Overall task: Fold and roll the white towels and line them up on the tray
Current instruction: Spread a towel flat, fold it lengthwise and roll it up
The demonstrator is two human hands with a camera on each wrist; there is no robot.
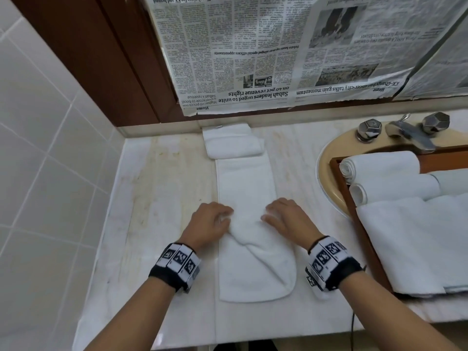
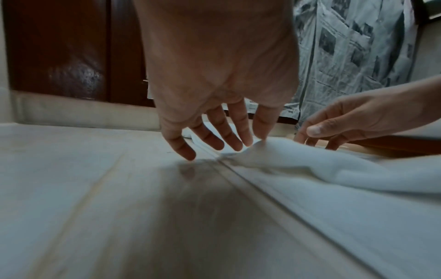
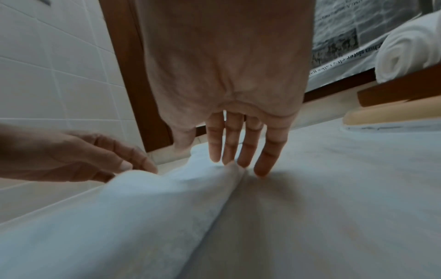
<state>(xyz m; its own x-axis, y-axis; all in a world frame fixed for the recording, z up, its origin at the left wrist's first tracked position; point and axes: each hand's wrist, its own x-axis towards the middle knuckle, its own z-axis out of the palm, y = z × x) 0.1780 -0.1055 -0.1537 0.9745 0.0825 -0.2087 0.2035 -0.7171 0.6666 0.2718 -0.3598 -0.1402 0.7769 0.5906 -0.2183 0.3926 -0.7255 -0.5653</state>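
A white towel (image 1: pixel 247 183) folded into a long strip lies on the marble counter (image 1: pixel 162 198); its near end is doubled over and bunched into a ridge. My left hand (image 1: pixel 210 224) and right hand (image 1: pixel 286 219) sit on either side of that ridge. In the left wrist view the left hand (image 2: pixel 214 139) has straight fingers touching the towel (image 2: pixel 310 164) edge. The right hand (image 3: pixel 238 151) presses straight fingertips into the towel (image 3: pixel 143 207) fold. Two rolled towels (image 1: pixel 379 164) (image 1: pixel 397 190) lie in the wooden tray (image 1: pixel 334 164), with a flat folded towel (image 1: pixel 417 244) in front of them.
Another folded white towel (image 1: pixel 233 141) lies at the back against the wall. The tray rests over a beige sink (image 1: pixel 326 173) with a metal tap (image 1: pixel 410 133). Newspaper (image 1: pixel 253 46) covers the wall behind. A tiled wall (image 1: pixel 50 148) bounds the counter's left side.
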